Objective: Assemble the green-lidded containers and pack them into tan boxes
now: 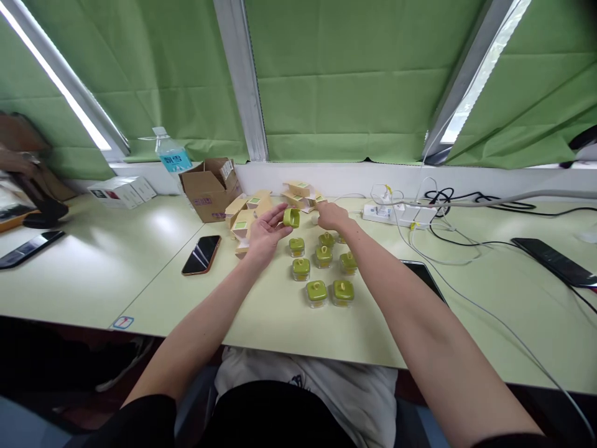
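My left hand [267,232] grips a green lid [291,218] between thumb and fingers, its hollow underside turned partly toward me. My right hand [332,215] is closed, reaching down beside a small pale, round thing [315,219]; whatever it pinches is hidden by the fingers. Below both hands stand several small clear jars with green knobbed lids, such as the front left jar [317,293], the front right jar [343,292] and one in the middle [323,256]. A lidded jar [296,246] lies just under the lid in my left hand.
Small tan cartons [243,224] lie heaped left of my left hand, and more cartons [297,193] lie at the wall. Around them are an open cardboard box [208,194], a water bottle [171,152], a phone [201,255], a power strip [398,214] with cables, and a dark tablet [424,278].
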Demonstrator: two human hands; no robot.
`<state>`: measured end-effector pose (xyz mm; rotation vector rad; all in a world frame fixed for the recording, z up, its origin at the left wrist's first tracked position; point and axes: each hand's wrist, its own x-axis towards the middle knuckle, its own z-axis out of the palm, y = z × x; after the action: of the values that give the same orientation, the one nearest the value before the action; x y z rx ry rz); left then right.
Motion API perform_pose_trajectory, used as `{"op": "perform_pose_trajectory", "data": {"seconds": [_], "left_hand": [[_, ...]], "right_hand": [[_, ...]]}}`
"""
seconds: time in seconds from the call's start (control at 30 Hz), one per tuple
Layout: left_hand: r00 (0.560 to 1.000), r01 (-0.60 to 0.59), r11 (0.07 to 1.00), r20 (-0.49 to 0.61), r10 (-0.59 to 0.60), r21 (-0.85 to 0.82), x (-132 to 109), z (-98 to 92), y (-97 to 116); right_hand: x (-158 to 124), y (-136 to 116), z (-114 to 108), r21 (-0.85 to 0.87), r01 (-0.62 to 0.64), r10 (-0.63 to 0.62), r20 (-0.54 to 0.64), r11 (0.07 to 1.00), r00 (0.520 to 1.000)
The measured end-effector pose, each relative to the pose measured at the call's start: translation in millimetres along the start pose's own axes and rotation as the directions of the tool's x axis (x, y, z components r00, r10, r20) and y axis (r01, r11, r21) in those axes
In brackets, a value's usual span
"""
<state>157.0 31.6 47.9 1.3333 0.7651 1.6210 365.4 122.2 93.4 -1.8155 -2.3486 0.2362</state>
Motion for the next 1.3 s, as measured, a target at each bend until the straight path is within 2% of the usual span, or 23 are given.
{"op": "perform_pose_trajectory", "data": {"seconds": [0.17, 0.33, 0.5, 0.6, 0.63, 0.67, 0.7, 0.73, 0.77, 0.83, 0.97, 1.3], "left_hand": [[0.999, -0.023, 0.999, 0.037, 0.024, -0.024, 0.5, 0.5, 2.3], [0.994, -0.049, 0.997, 0.092, 0.054, -0.058, -2.7, 7.5, 7.8], [0.991, -0.079, 0.996, 0.103, 0.083, -0.036, -6.9, 12.0, 10.5], [0.987, -0.128, 0.992, 0.098, 0.127, 0.002, -10.7, 14.7, 13.2], [0.984, -0.149, 0.989, 0.101, 0.146, 0.017, -12.4, 16.1, 14.2], [0.981, -0.169, 0.985, 0.105, 0.165, 0.032, -14.2, 17.7, 15.1], [0.977, -0.188, 0.981, 0.112, 0.181, 0.049, -16.1, 19.5, 15.8], [0.973, -0.204, 0.977, 0.12, 0.195, 0.067, -18.0, 21.3, 16.4], [0.97, -0.217, 0.972, 0.128, 0.205, 0.087, -19.9, 23.0, 16.6], [0.966, -0.24, 0.961, 0.134, 0.222, 0.135, -23.2, 26.1, 16.6], [0.956, -0.284, 0.927, 0.148, 0.254, 0.244, -27.2, 28.5, 16.3], [0.933, -0.327, 0.861, 0.279, 0.228, 0.39, -31.6, 28.0, 19.8]], "right_hand": [[28.7, 0.6, 15.3, -0.028, -0.021, 0.023, 0.081, 0.999, 0.996], [34.1, 2.8, 26.0, -0.019, -0.035, 0.036, 0.067, 0.999, 0.997], [22.5, 2.4, 21.8, 0.107, -0.061, 0.068, -0.062, 0.992, 0.996], [-1.9, 4.3, 9.9, 0.249, -0.017, 0.064, -0.182, 0.968, 0.981], [-14.2, 5.2, 6.3, 0.33, 0.033, 0.048, -0.236, 0.943, 0.97], [-28.4, 5.9, 3.5, 0.545, 0.135, 0.051, -0.312, 0.827, 0.949], [-43.9, 6.3, 1.6, 0.709, 0.248, 0.034, -0.358, 0.66, 0.933], [-60.0, 6.5, 0.9, 0.801, 0.322, 0.016, -0.381, 0.505, 0.924], [-75.9, 6.3, 1.3, 0.848, 0.355, 0.002, -0.387, 0.394, 0.922], [-103.3, 5.2, 4.7, 0.898, 0.34, 0.005, -0.355, 0.28, 0.935], [-129.0, 2.9, 14.6, 0.937, 0.28, 0.01, -0.289, 0.207, 0.957], [-136.0, 7.9, 14.6, 0.936, 0.273, -0.061, -0.266, 0.222, 0.962]]}}
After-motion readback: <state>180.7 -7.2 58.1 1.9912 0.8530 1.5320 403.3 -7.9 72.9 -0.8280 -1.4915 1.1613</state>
